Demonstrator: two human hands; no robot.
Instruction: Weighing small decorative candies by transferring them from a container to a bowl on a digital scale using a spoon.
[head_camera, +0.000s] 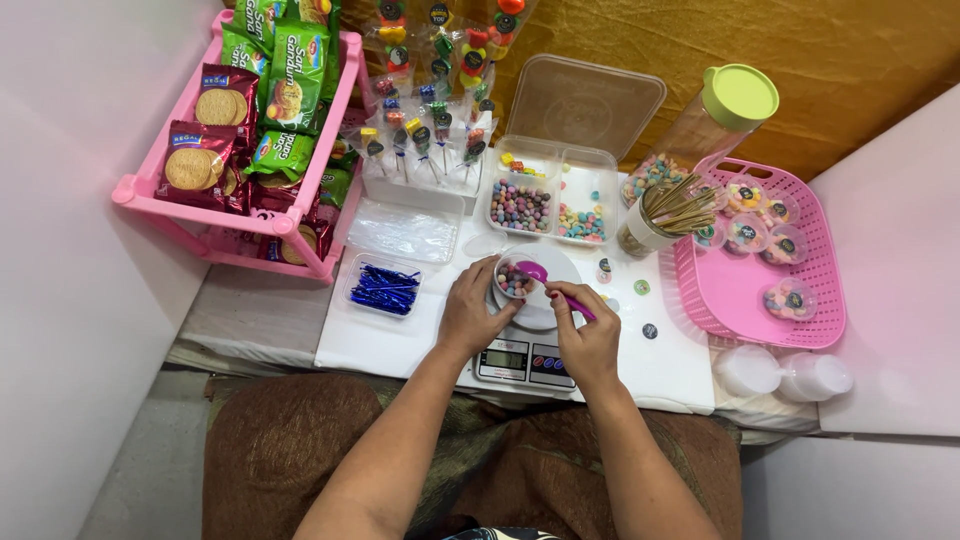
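Observation:
My left hand (470, 312) rests against the left side of a small clear cup (511, 281) filled with coloured candies. The cup stands on the white platform of a kitchen scale (527, 358). A pink plastic spoon (545, 277) is pinched in my right hand (587, 335), its bowl lying over the cup's rim. Behind the scale sits a clear divided box (553, 200) with more candies, its lid open upward.
A pink rack (230, 215) of biscuit packets stands at the left. Blue twist ties fill a small tray (384, 288). Candy skewers stand at the back. A pink basket (760, 290) with filled cups, a jar of gold sticks (665, 212) and a green-lidded container (722, 118) are on the right.

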